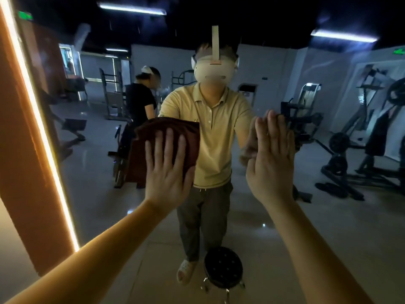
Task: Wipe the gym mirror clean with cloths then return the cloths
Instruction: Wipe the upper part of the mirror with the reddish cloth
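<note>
Your left hand, fingers straight and spread, presses the folded maroon terry cloth flat on the large gym mirror, right of its glowing edge strip. The cloth's bulk lies up-left of that palm. Your right hand, flat and empty, is farther right.

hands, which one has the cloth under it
The left hand, fingers spread flat over the dark red cloth on the mirror; the right hand is bare, its fingers straight.
</note>
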### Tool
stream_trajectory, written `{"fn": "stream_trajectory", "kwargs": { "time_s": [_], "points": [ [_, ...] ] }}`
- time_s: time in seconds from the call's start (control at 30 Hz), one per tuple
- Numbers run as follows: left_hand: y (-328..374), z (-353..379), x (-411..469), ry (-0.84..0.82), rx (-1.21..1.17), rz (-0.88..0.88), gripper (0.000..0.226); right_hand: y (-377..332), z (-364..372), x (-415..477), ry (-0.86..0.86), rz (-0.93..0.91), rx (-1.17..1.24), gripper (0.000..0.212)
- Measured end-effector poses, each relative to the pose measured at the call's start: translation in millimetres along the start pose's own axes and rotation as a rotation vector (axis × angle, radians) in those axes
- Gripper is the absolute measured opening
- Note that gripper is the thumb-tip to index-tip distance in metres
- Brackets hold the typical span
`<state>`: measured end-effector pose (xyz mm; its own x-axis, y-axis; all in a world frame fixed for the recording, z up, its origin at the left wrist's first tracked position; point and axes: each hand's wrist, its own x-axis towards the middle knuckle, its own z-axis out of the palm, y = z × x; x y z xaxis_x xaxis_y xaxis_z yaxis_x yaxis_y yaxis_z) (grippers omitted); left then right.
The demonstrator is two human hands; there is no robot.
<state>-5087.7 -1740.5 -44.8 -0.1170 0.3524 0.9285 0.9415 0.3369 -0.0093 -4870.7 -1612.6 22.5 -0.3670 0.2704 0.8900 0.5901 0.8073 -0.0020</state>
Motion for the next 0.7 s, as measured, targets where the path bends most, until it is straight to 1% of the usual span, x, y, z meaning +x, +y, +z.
{"fn": "stream_trajectory", "kwargs": {
  "time_s": [0.07, 0.13, 0.2, 0.23, 0.3, 0.37, 0.43, 0.5, 0.6, 0.7],
  "points": [
    [42.7, 13.3, 3.0, -0.039, -0.040, 0.115, 0.077, 6.3, -3.3, -0.1, -0.021, -0.034, -0.050, 0.085],
    [76.2, 24.1, -3.0, -0.128, -0.062, 0.317, 0.071, 12.6, -5.4, -0.4, -0.033, -0.062, -0.085, 0.091],
    [82.9, 29.0, -9.1, -0.194, -0.038, 0.480, 0.065, 16.8, -7.2, -0.3, -0.034, -0.078, -0.086, 0.093],
    [74.2, 28.0, -10.2, -0.191, -0.010, 0.506, 0.063, 17.2, -7.9, -0.6, -0.035, -0.086, -0.079, 0.091],
    [43.4, 19.9, -11.9, -0.170, 0.014, 0.451, 0.066, 17.3, -8.5, -0.8, -0.032, -0.087, -0.068, 0.089],
    [1.1, 6.2, -20.3, -0.143, -0.003, 0.302, 0.071, 15.6, -9.3, -2.3, -0.035, -0.080, -0.041, 0.086],
    [-37.8, -8.5, -32.6, -0.091, 0.009, 0.140, 0.075, 13.7, -11.0, -3.7, -0.042, -0.082, 0.000, 0.078],
    [-57.6, -17.8, -37.4, -0.054, 0.034, 0.022, 0.073, 12.3, -13.3, -4.0, -0.052, -0.087, 0.029, 0.075],
    [-43.4, -15.5, -23.1, 0.000, -0.015, -0.036, 0.074, 10.1, -16.4, -4.0, -0.055, -0.096, 0.065, 0.074],
    [5.0, -0.1, 1.7, 0.052, -0.043, 0.003, 0.074, 11.5, -17.1, -4.9, -0.038, -0.113, 0.100, 0.073]
  ]
}}
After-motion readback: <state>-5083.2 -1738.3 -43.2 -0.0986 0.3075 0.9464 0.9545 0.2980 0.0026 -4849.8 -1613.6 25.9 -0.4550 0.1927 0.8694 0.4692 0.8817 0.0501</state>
